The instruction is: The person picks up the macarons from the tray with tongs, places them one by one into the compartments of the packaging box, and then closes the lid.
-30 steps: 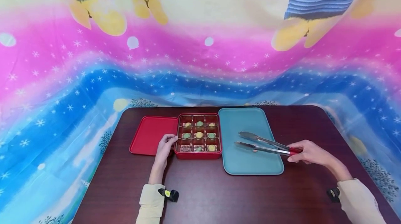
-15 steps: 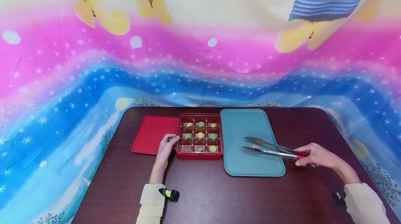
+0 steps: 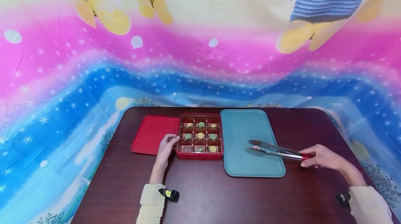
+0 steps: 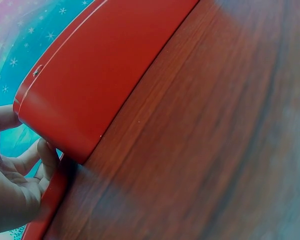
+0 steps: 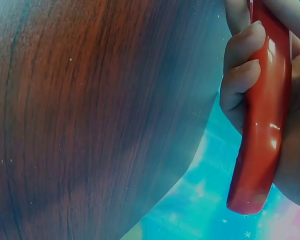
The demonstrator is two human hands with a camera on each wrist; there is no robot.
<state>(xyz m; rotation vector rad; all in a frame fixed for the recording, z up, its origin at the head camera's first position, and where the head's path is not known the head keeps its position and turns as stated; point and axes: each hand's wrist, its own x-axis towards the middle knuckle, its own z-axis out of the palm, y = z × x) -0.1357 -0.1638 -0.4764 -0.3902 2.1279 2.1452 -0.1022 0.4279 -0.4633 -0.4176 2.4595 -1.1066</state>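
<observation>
My left hand (image 3: pixel 164 149) holds the left side of a red box (image 3: pixel 200 156), its fingertips at the rim and side wall (image 4: pixel 85 90). Clear dividers split the box into several compartments with small yellow and green round pieces, like candies or cookies. The front-left compartment shows no piece. My right hand (image 3: pixel 322 157) grips the red handles (image 5: pixel 262 110) of metal tongs (image 3: pixel 282 154). Their tips are spread over the teal tray (image 3: pixel 247 123), with a small pink piece (image 3: pixel 256 147) visible between them. Whether the tips touch it, I cannot tell.
A red lid (image 3: pixel 153 133) lies flat left of the box, close to my left hand. The teal tray stands against the box's right side. All rest on a dark wooden table (image 3: pixel 200 192), with a printed cloth (image 3: pixel 200 77) hanging behind.
My right hand has drawn the tongs to the right and slightly toward me over the tray, bringing the pink piece into clearer view. My left hand stays at the box.
</observation>
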